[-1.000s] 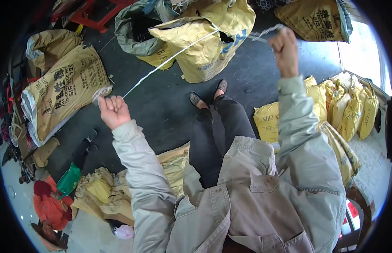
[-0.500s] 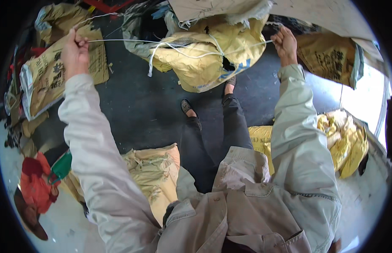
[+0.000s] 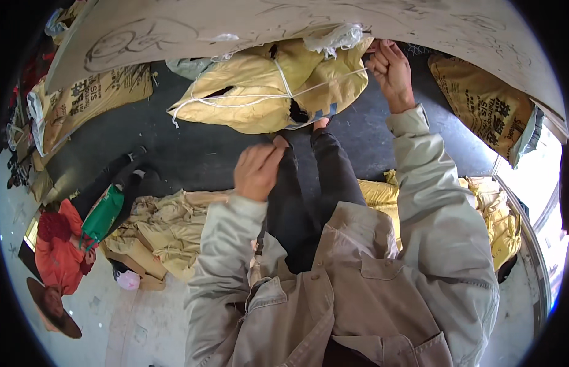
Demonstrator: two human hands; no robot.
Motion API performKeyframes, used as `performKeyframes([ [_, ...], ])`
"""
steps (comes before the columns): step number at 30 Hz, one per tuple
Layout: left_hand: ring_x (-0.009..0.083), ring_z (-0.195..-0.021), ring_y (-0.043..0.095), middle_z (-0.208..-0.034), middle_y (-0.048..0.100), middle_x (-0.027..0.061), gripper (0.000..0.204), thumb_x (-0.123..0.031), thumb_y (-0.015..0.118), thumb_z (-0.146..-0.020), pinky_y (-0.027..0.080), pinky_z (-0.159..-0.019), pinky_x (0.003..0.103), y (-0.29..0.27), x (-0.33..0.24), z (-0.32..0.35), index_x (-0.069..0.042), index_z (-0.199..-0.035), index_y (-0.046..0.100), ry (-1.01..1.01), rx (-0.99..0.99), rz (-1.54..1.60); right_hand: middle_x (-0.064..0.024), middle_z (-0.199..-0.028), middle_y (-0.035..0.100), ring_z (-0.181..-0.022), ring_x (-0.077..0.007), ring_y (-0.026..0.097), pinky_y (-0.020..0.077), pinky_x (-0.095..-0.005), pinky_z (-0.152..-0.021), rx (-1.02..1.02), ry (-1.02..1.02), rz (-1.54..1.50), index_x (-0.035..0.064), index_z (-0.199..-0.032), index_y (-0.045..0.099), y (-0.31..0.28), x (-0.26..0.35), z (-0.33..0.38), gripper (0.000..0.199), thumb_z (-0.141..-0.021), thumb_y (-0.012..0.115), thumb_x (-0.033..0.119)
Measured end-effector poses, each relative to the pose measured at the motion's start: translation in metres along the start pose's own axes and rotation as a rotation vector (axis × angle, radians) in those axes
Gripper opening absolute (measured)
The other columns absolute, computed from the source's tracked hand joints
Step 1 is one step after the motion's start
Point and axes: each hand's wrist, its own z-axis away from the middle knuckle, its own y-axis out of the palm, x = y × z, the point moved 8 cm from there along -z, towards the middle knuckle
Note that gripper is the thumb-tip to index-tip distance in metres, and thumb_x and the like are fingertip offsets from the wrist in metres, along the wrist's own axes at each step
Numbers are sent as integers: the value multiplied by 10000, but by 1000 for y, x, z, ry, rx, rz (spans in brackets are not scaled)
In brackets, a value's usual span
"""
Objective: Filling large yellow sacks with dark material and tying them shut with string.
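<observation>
A crumpled yellow sack (image 3: 235,101), torn in places with dark holes, bulges below the edge of a beige board. White string (image 3: 254,96) wraps around it and crosses near its middle. My right hand (image 3: 391,72) is closed on the string at the sack's right end, and a thin length runs taut from the fingers to the crossing. Back nearer my body, my left hand (image 3: 258,171) is apart from the sack, above my thigh. Its fingers are bent and pressed together; whatever they may hold is hidden.
The board (image 3: 205,30), scribbled with dark lines, spans the far side. Brown paper sacks lie left (image 3: 101,101) and right (image 3: 480,101); yellow sacks (image 3: 495,214) lie near right. At left is another person in red (image 3: 58,251) with a green bag (image 3: 103,211).
My left hand has come from the far left toward my body, away from the stretched string. My right hand stays by the sack's right end. The board covers more of the far side.
</observation>
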Motion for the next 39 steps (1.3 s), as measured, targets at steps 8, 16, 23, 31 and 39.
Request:
performKeyframes([
  [8, 196, -811, 501, -832, 542, 20, 184, -168, 585, -703, 391, -683, 324, 30, 59, -81, -122, -880, 560, 212, 13, -371, 46, -516, 241, -423, -67, 194, 307, -248, -517, 87, -12, -46, 83, -711, 397, 29, -1, -19, 171, -880, 382, 62],
  [16, 182, -802, 512, -757, 532, 18, 131, -176, 556, -676, 403, -676, 322, 34, 27, -107, -112, -788, 535, 443, 250, -329, 39, -527, 255, -425, -69, 199, 308, -241, -520, 90, -102, -147, 74, -726, 407, 19, 5, -2, 164, -887, 377, 61],
  [23, 280, -784, 555, -768, 581, 100, 139, -176, 527, -739, 446, -645, 365, 53, 110, -124, -78, -837, 542, 204, 61, -279, 36, -527, 252, -444, -55, 212, 297, -225, -479, 72, -240, 321, 55, -775, 440, 45, 18, 62, 124, -890, 407, 85],
  [31, 374, -693, 545, -738, 560, 191, 163, -195, 501, -825, 429, -602, 422, 66, 172, -122, -53, -872, 566, -208, -15, 52, 40, -528, 291, -451, -50, 262, 271, -208, -431, -84, -373, 191, 33, -838, 476, -33, 59, 34, 54, -869, 454, 72],
  [39, 310, -749, 559, -768, 595, 118, 134, -183, 547, -780, 444, -666, 398, 25, 167, -110, -111, -884, 592, -221, -159, -65, 34, -545, 349, -458, -54, 319, 273, -193, -427, -153, -339, 305, 32, -918, 489, -71, 31, 40, 126, -847, 514, 133],
])
